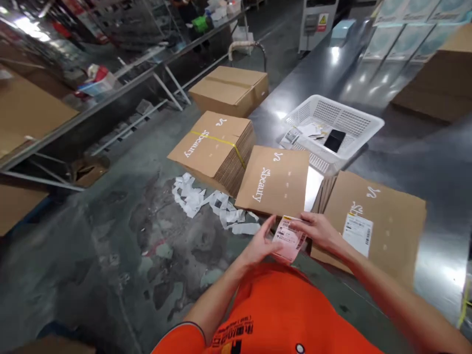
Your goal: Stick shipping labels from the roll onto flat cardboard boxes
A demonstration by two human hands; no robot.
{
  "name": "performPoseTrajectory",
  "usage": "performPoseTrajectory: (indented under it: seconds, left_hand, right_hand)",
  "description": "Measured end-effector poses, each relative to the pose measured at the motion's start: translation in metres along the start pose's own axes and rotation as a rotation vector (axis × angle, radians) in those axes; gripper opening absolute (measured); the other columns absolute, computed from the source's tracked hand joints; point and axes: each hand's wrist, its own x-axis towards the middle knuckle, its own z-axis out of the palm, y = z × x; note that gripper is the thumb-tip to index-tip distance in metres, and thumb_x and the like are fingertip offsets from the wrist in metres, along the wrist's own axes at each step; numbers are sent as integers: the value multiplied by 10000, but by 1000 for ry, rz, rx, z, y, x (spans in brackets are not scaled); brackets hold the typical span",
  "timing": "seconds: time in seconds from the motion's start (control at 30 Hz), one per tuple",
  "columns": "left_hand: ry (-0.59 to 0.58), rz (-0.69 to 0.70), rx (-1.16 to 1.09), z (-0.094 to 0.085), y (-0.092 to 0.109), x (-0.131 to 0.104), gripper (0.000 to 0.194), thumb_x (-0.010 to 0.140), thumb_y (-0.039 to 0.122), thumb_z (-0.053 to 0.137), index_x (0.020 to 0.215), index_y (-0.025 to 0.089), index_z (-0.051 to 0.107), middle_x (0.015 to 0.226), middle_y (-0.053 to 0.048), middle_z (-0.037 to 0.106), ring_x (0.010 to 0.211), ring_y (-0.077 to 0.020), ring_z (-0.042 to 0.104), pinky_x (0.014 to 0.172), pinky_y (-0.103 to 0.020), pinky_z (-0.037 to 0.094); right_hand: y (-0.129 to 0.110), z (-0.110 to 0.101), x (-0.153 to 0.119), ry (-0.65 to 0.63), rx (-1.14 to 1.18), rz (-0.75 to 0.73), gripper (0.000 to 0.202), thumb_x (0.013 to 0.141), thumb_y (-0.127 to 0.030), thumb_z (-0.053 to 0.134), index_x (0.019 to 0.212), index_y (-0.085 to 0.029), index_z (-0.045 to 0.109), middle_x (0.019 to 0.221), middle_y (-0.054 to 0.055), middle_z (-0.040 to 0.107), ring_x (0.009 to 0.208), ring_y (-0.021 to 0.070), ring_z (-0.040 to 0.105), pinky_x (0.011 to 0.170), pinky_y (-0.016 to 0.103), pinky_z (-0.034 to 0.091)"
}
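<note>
A printed shipping label (288,239) is held close to my body between both hands. My left hand (261,242) pinches its left edge, thumb on the printed face. On the upper right side, the fingers of my right hand (319,228) close over the label's edge. Just beyond it lies a flat brown carton (273,182) printed "beauty", with a white sheet (313,187) showing at its right edge. To the right, another flat carton (398,221) carries a similar shipping label (357,233) stuck on its face.
A strapped stack of flat cartons (212,142) and a closed box (230,88) stand to the left. A white plastic basket (368,123) holding papers and a black phone (335,140) rests on the metal table (398,157). Torn white strips (190,196) litter the floor.
</note>
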Motion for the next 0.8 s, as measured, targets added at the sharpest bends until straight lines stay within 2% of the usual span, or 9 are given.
performPoseTrajectory:
  seconds: [0.1, 0.2, 0.33, 0.4, 0.53, 0.6, 0.67, 0.73, 0.8]
  left_hand:
    - [255, 51, 16, -11, 9, 16, 301, 664, 359, 762, 855, 140, 687, 796, -35, 676, 728, -147, 603, 662, -232, 476]
    - [390, 30, 25, -21, 5, 35, 331, 658, 408, 739, 564, 146, 560, 530, 42, 517, 523, -83, 455, 514, -202, 373]
    - [351, -83, -61, -45, -24, 38, 386, 590, 475, 778, 690, 127, 643, 604, 5, 606, 553, -110, 512, 538, -228, 410]
    - [281, -205, -71, -61, -44, 26, 458, 538, 455, 814, 815, 110, 698, 713, -40, 684, 631, -152, 583, 609, -261, 459]
    - [270, -350, 0, -92, -68, -11, 423, 516, 450, 817, 706, 85, 720, 658, -65, 691, 624, -191, 600, 605, -293, 458]
    - [354, -270, 2, -105, -61, -20, 417, 593, 485, 771, 705, 86, 730, 659, -69, 699, 637, -203, 611, 616, -299, 467]
    - [475, -166, 31, -115, -42, -12, 411, 649, 496, 736, 748, 97, 745, 709, -73, 724, 699, -228, 640, 668, -317, 492]
    - [545, -81, 86, -122, -21, 9, 388, 682, 475, 720, 809, 110, 755, 803, -86, 747, 801, -263, 665, 758, -349, 511]
    - [516, 8, 118, -126, -4, 34, 364, 721, 430, 695, 921, 131, 756, 987, -103, 745, 966, -284, 659, 896, -379, 491]
  right_hand:
    - [-5, 22, 8, -17, -47, -115, 466, 876, -585, 461, 653, -184, 545, 585, -17, 504, 575, 118, 454, 521, 238, 343]
    - [-3, 28, 30, 31, -145, -184, 408, 883, -559, 483, 724, -192, 568, 638, -2, 559, 605, 132, 489, 553, 252, 369]
    - [9, 10, 100, 186, -302, -220, 400, 906, -549, 439, 739, -215, 583, 689, 35, 613, 655, 176, 547, 613, 300, 422]
    - [15, -4, 140, 292, -385, -234, 409, 904, -563, 422, 764, -221, 597, 765, 75, 637, 718, 218, 565, 661, 350, 440]
    - [20, -28, 187, 357, -708, -184, 473, 837, -631, 510, 1007, -214, 654, 928, 151, 642, 902, 325, 576, 781, 475, 437]
    - [18, -30, 193, 403, -852, -155, 612, 847, -629, 500, 1251, -176, 576, 1061, 204, 621, 1019, 386, 547, 838, 551, 411]
    - [15, -20, 193, 392, -874, -182, 642, 912, -553, 429, 1387, -122, 458, 1222, 239, 568, 1128, 396, 506, 905, 567, 394]
    - [12, 4, 186, 332, -866, -228, 578, 955, -453, 368, 1393, -84, 443, 1349, 232, 505, 1247, 375, 444, 1011, 547, 354]
    - [11, 34, 172, 276, -863, -281, 553, 951, -407, 383, 1377, -62, 456, 1426, 219, 447, 1350, 366, 346, 1107, 545, 260]
